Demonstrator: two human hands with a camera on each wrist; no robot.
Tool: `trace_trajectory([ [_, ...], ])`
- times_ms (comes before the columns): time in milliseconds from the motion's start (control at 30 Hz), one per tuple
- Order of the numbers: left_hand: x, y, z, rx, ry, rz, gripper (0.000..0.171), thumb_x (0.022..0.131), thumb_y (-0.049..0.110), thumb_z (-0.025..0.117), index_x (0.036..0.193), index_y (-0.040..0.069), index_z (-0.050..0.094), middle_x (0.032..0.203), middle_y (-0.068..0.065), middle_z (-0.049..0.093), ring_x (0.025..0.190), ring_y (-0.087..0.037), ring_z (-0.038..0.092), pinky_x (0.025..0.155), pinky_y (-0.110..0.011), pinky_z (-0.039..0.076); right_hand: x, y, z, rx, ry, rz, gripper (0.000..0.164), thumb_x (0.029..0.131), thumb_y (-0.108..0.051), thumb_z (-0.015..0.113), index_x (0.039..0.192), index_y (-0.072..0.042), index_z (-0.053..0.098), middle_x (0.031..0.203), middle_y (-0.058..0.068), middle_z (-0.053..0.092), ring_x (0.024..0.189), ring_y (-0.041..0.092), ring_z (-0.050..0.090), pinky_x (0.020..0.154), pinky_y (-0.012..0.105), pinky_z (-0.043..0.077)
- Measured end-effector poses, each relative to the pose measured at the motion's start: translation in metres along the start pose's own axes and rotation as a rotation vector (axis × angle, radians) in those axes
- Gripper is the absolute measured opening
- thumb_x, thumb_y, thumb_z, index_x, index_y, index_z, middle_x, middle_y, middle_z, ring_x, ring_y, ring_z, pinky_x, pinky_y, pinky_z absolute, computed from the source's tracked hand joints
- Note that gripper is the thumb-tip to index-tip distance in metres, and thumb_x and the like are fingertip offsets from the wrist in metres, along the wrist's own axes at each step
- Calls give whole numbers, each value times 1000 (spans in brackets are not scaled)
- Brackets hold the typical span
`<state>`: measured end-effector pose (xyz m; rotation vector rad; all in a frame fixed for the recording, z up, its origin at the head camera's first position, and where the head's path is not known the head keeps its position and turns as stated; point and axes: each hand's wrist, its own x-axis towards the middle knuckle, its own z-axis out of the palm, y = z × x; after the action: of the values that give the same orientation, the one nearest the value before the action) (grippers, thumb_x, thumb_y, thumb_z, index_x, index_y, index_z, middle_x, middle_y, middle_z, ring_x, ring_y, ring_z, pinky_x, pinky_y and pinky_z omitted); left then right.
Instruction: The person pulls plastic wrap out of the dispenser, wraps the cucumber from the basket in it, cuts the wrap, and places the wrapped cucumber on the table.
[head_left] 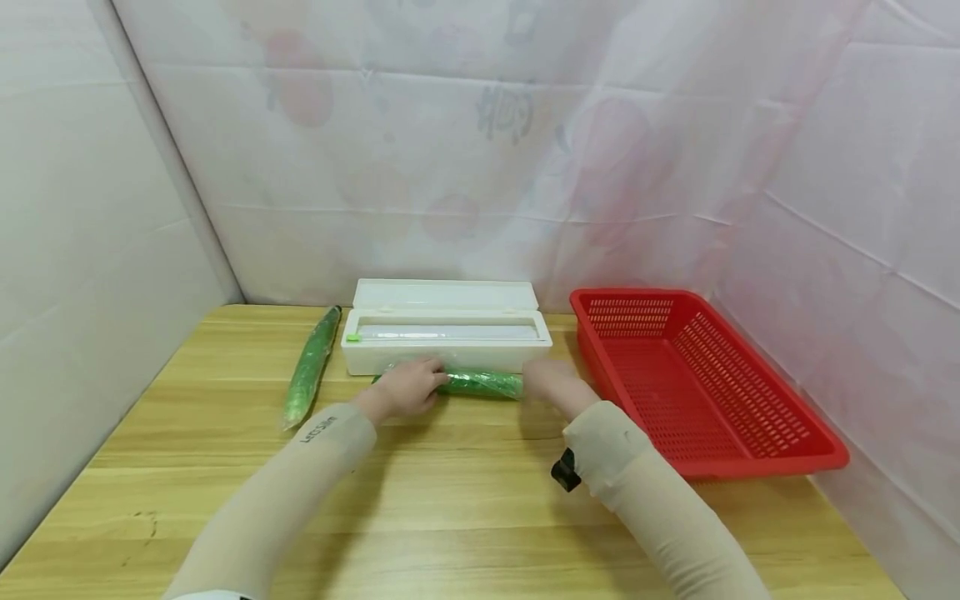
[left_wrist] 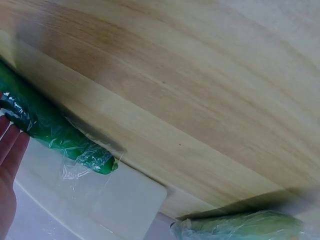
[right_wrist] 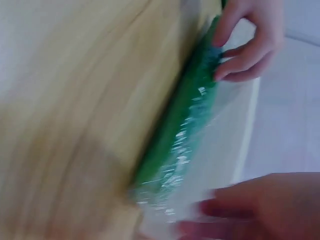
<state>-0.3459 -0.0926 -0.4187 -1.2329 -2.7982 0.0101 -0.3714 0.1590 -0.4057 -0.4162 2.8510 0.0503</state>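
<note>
A green cucumber (head_left: 483, 383) in clear cling film lies lengthwise along the front of a white cling film box (head_left: 360, 362). My left hand (head_left: 408, 387) grips it left of its middle; the right wrist view shows the thumb (right_wrist: 229, 25) on one side and the fingers on the other. At the cucumber's right end is my right hand (head_left: 553, 385), blurred, its fingers beside the loose film (right_wrist: 162, 212). Whether they pinch that film I cannot tell. The box's lid (head_left: 446, 293) stands raised at the back, with a roll (head_left: 450, 332) visible inside.
Another film-wrapped cucumber (head_left: 311, 367) lies slantwise on the wooden table (head_left: 450, 517), left of the box. To the right stands a red plastic basket (head_left: 757, 468) with slotted sides. White fabric walls (head_left: 420, 167) enclose the back and both sides.
</note>
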Motion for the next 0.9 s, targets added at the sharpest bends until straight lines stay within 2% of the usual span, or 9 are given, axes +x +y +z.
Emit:
trace_trajectory([
  [100,-3,0,1,1,0,-7,30,90,14,59,119,4,62,116,-11,57,106,-23,58,89,-34,52,-17,-19,-14,40,221,-64,6,88,-10,58,87,-4,58,82,10,61,72,25,55,61,36,47],
  [167,-4,0,2,1,1,-10,30,91,14,59,119,4,62,117,-11,57,106,-23,58,89,-34,52,-12,-25,-9,23,280,-125,13,88,-15,63,95,-4,60,88,10,65,79,27,60,66,38,51],
  [267,-5,-1,3,23,20,20,28,90,14,59,117,5,62,115,-10,59,105,-22,59,90,-34,51,-6,-29,0,-34,307,-198,19,83,-17,70,97,-5,63,91,10,68,85,27,63,73,42,53],
  [367,-9,-4,2,111,102,81,29,87,8,62,116,5,60,114,-10,59,105,-22,58,92,-34,50,-4,-32,3,-65,321,-205,10,81,-13,71,84,-7,64,81,7,67,79,24,62,69,41,52],
  [433,-12,-6,1,196,186,88,35,85,4,63,119,6,57,116,-8,58,107,-22,57,94,-34,48,-3,-33,2,-64,323,-193,9,79,-11,72,76,-9,63,76,5,65,74,21,61,66,40,51],
  [567,-16,-13,-1,301,314,-2,40,87,6,62,126,11,52,119,-6,56,111,-22,54,95,-36,46,-2,-35,-3,-59,268,-173,11,80,-12,71,73,-11,63,75,4,65,70,18,58,60,39,51],
  [700,-19,-19,-2,289,315,-47,22,89,9,61,111,11,58,106,-3,61,100,-20,56,88,-34,47,-1,-37,-6,-45,219,-151,7,82,-13,70,78,-10,65,78,4,65,69,17,56,59,38,50],
  [800,-24,-23,-3,211,312,-6,15,85,1,62,98,8,61,93,-3,61,85,-18,57,78,-31,49,0,-37,-7,-43,205,-144,5,82,-13,71,82,-9,67,79,4,65,69,17,55,60,37,50],
  [900,-28,-27,0,118,331,65,14,83,-4,61,93,5,59,81,-2,56,70,-14,50,63,-27,47,2,-36,-6,-43,198,-141,7,81,-12,71,86,-8,68,82,6,67,71,17,56,63,38,51],
])
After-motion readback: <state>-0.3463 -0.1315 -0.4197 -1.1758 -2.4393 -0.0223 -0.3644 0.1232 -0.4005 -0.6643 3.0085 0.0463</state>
